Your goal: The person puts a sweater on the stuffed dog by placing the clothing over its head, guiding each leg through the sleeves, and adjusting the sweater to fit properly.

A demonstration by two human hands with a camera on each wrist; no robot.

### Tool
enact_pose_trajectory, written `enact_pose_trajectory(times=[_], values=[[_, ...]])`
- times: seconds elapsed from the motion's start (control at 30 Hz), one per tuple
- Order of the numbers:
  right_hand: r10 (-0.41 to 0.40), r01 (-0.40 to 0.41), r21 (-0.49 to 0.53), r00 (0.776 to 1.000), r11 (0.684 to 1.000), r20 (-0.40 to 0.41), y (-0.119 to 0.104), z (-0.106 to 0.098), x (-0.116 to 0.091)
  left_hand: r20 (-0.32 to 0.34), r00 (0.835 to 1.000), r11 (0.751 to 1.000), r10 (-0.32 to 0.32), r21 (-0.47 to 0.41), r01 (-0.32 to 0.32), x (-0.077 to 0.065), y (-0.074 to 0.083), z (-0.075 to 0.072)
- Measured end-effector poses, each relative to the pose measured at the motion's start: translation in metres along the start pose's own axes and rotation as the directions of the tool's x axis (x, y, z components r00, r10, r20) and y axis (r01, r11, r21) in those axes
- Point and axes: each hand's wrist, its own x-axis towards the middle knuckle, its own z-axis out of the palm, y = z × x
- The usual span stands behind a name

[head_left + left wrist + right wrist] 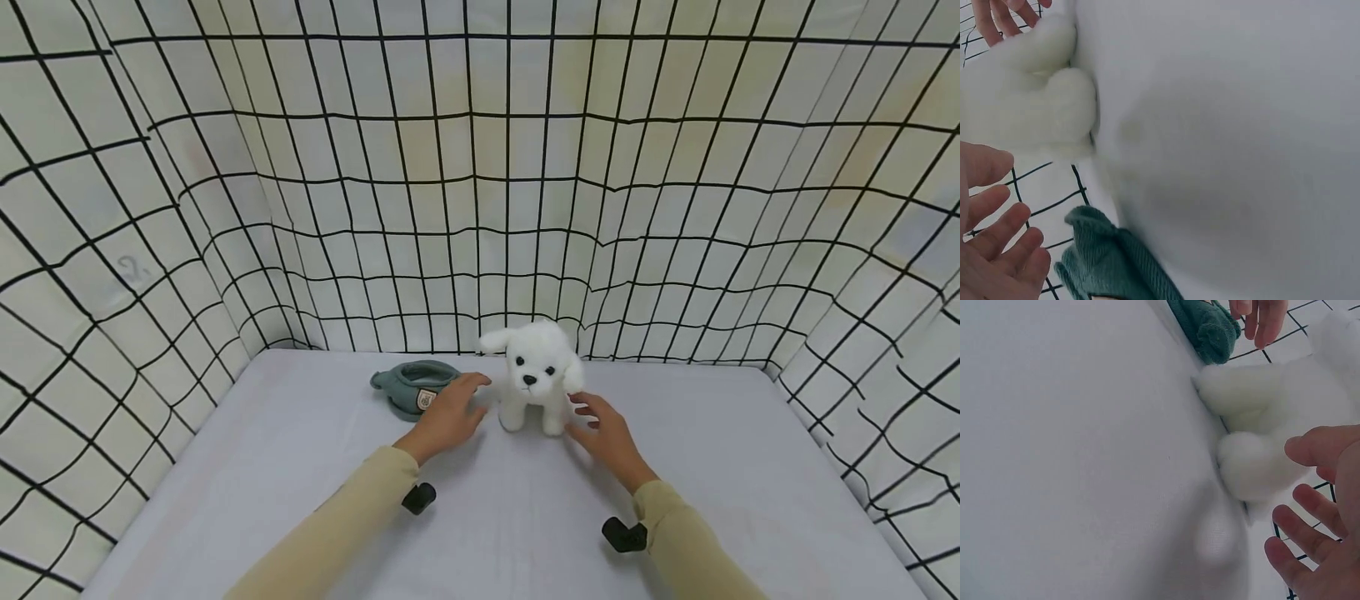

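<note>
Though white-furred, black-eyed plush dog (pixel 534 379)

The head camera looks forward and down from farther back. The left wrist camera (pixel 419 498) and right wrist camera (pixel 625 535) look from close up, tipped opposite ways. All 3 views share the white plush puppy (pixel 536 379) and teal ribbed cloth (pixel 403 403).

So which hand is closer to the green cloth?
Left. The left hand is beside the green cloth; the right hand is farther, on the other side of the toy dog.
</note>
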Motion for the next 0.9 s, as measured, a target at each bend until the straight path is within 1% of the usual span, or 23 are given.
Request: enact_pose_trajectory(times=[0.07,0.17,0.3,0.43,0.57,0.67,0.77,0.9], values=[[-0.015,0.015,0.004,1.0,1.0,0.0,-0.001,0.001,-0.004,-0.028,0.999,0.999,-0.018,0.046,0.019,-0.003,-0.003,-0.004],[-0.033,0.033,0.007,0.999,0.999,-0.007,-0.005,0.003,-0.009,-0.047,0.998,0.992,-0.047,0.111,0.052,-0.005,-0.01,-0.011],[-0.05,0.05,0.008,0.996,0.999,-0.068,-0.01,0.006,-0.013,-0.064,0.996,0.983,-0.06,0.168,0.07,-0.008,-0.021,-0.019],[-0.041,0.045,0.033,0.992,0.998,-0.118,-0.015,0.01,-0.016,-0.077,0.995,0.969,-0.069,0.23,0.085,-0.01,-0.03,-0.022],[-0.044,0.051,0.072,0.994,0.996,-0.095,-0.021,0.015,-0.019,-0.086,0.993,0.954,-0.086,0.279,0.107,-0.01,-0.037,-0.022],[-0.058,0.065,0.1,0.996,0.993,-0.07,-0.025,0.02,-0.021,-0.08,0.991,0.95,-0.106,0.286,0.125,-0.01,-0.039,-0.022],[-0.066,0.071,0.129,0.997,0.989,-0.046,-0.029,0.024,-0.022,-0.056,0.992,0.946,-0.116,0.299,0.128,-0.009,-0.039,-0.021],[-0.069,0.073,0.139,0.997,0.988,-0.031,-0.033,0.029,-0.023,-0.028,0.991,0.941,-0.128,0.312,0.13,-0.007,-0.038,-0.02]])
